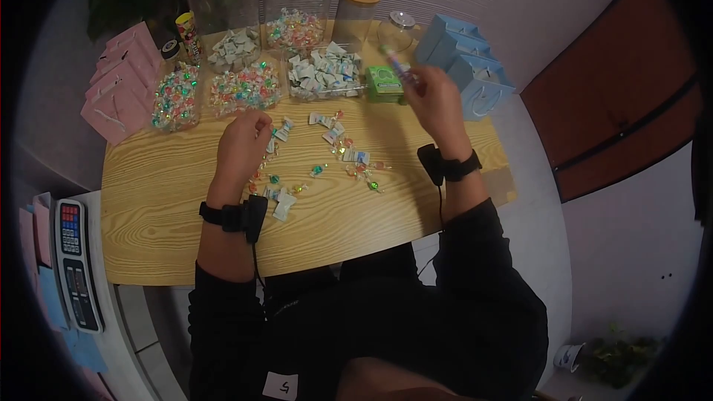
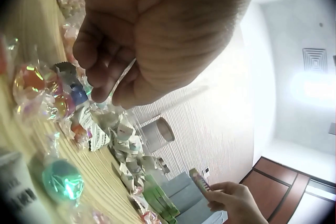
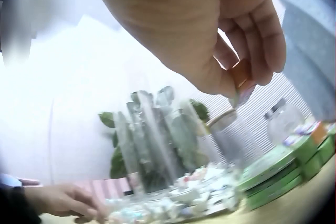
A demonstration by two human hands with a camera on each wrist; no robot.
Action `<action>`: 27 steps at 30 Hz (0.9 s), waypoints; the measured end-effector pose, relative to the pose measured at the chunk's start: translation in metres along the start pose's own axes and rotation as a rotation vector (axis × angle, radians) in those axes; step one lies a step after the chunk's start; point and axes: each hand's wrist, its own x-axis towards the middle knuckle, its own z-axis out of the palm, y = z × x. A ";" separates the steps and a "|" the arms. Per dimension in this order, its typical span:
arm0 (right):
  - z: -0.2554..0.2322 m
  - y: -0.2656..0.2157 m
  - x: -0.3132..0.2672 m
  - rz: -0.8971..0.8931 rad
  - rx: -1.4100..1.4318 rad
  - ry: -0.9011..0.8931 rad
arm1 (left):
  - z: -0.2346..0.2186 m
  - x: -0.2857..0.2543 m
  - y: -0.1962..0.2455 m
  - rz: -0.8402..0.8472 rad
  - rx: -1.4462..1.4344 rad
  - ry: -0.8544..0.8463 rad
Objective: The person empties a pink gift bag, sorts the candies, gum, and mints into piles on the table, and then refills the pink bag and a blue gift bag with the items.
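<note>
My right hand (image 1: pixel 437 100) is raised over the back right of the table, pinching a slim, colourful stick-shaped packet (image 2: pixel 199 183) between thumb and fingers. In the right wrist view the packet's orange and purple end (image 3: pixel 242 79) shows at the fingertips. Green boxes (image 1: pixel 385 83) stand just below and left of this hand. My left hand (image 1: pixel 243 142) hovers at the left of the scattered sweets, its fingers loosely curled with nothing seen between them. Near its fingertips lie small white sachets (image 1: pixel 282 131) and clear-wrapped sweets. A green wrapped sweet (image 2: pixel 63 180) is close by in the left wrist view.
Clear bins of wrapped sweets (image 1: pixel 245 89) and white sachets (image 1: pixel 325 73) line the back. Pink bags (image 1: pixel 122 89) stand at the left, blue bags (image 1: pixel 479 78) at the right. Behind are a wooden-lidded jar (image 1: pixel 358 11) and a glass jar (image 1: pixel 399 30). A scale (image 1: pixel 77 267) sits left.
</note>
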 end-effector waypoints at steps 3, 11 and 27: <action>-0.003 0.046 0.000 0.067 -0.287 0.102 | 0.001 0.001 -0.003 0.024 0.010 -0.006; 0.027 0.075 -0.004 0.184 -0.484 -0.038 | 0.002 0.001 -0.008 0.077 0.024 0.010; 0.001 0.088 0.024 -0.069 -0.277 -0.305 | 0.001 -0.001 0.001 0.059 0.040 0.005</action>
